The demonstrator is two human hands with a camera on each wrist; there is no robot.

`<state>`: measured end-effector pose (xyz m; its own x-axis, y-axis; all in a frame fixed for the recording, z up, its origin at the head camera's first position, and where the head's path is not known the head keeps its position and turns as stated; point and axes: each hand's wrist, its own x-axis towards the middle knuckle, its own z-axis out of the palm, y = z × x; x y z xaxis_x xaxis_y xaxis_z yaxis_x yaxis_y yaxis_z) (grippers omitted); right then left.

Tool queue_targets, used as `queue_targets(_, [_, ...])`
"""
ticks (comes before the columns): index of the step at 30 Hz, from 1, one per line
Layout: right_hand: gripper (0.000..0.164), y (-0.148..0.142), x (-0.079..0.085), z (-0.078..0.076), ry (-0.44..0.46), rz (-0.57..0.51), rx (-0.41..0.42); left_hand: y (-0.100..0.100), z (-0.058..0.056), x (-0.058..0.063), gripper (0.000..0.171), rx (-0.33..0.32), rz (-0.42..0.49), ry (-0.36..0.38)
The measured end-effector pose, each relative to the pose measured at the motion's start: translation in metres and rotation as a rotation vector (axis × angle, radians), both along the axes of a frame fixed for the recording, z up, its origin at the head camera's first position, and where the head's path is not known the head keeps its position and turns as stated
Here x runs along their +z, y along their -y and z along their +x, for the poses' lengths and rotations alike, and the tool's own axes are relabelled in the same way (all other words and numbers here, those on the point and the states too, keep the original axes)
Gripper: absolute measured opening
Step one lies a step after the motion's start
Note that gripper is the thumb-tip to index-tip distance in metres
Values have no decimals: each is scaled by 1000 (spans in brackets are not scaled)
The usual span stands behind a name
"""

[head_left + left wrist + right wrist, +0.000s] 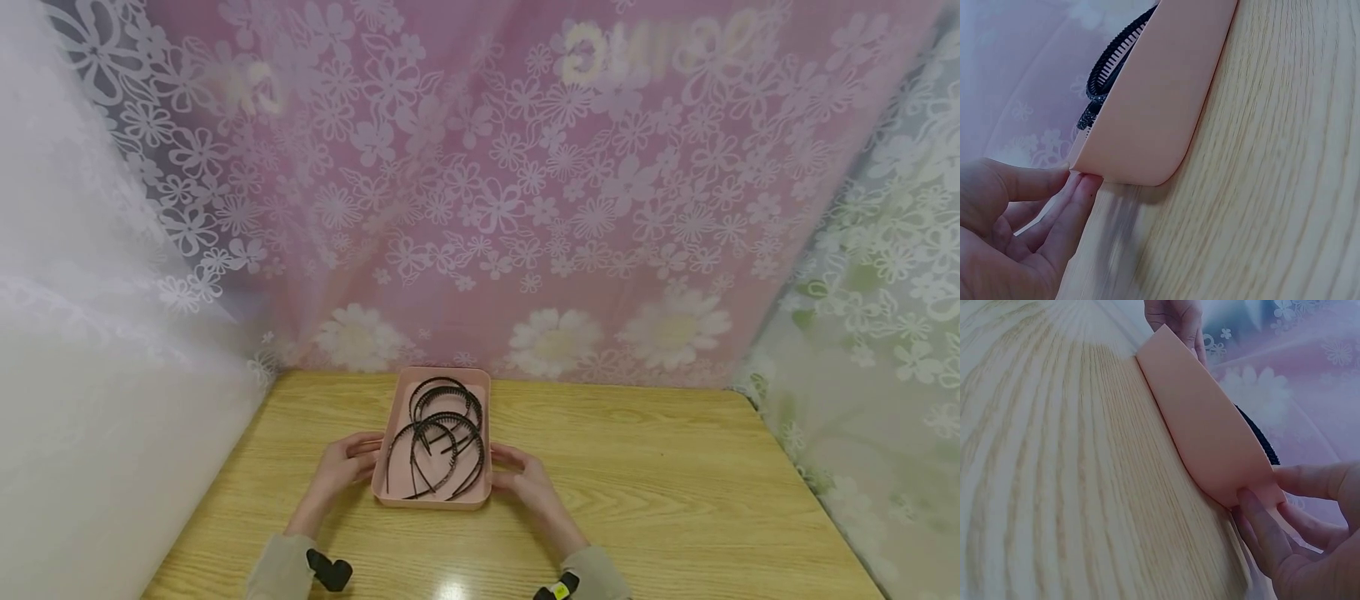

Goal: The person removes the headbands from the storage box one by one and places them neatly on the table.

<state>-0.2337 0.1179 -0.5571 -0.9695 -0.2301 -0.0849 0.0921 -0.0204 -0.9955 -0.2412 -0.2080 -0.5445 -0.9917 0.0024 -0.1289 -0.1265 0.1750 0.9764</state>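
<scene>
A shallow pink tray (396, 481) stands on the wooden table with several black toothed headbands (448, 414) lying over one another inside. On its left side my left hand (343, 468) holds the tray, thumb and fingertips at the wall and rim. My right hand (528, 483) grips the opposite side. In the left wrist view, the thumb (1038, 181) meets the tray's upper edge and the fingers sit close beside it. The right wrist view shows fingers (1264, 528) spread against the pink wall (1200, 419). Part of a headband (1113, 59) rises above the rim.
The wooden tabletop (660, 483) stretches out on both sides of the tray. A pink flowered curtain (480, 208) hangs behind the table's back edge. Pale curtains hang at the left (97, 333) and right (885, 350).
</scene>
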Motion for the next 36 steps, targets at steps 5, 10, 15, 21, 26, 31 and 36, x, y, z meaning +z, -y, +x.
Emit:
queue_targets(5, [62,-5,0,-1,19,-38,1,-5,0,0,38,-2,-1,-8])
queue_targets(10, [62,-12,-1,0,28,-57,18,-12,0,0,38,1,10,-14])
queue_targets(15, [60,-20,0,2,17,-31,8,-20,0,0,37,1,32,-22])
queue_targets(21, [60,-29,1,2,11,-20,-4,-28,-2,-2,36,-1,47,-19])
queue_targets(26, [60,-32,-1,1,-7,33,-6,-31,-2,-3,36,-6,42,-32])
queue_targets(31, [60,-34,-3,1,2,17,-7,-33,-1,-3,38,-26,28,-55])
queue_targets(36, [61,-36,-1,2,7,4,-8,-36,1,-2,37,-14,46,-50])
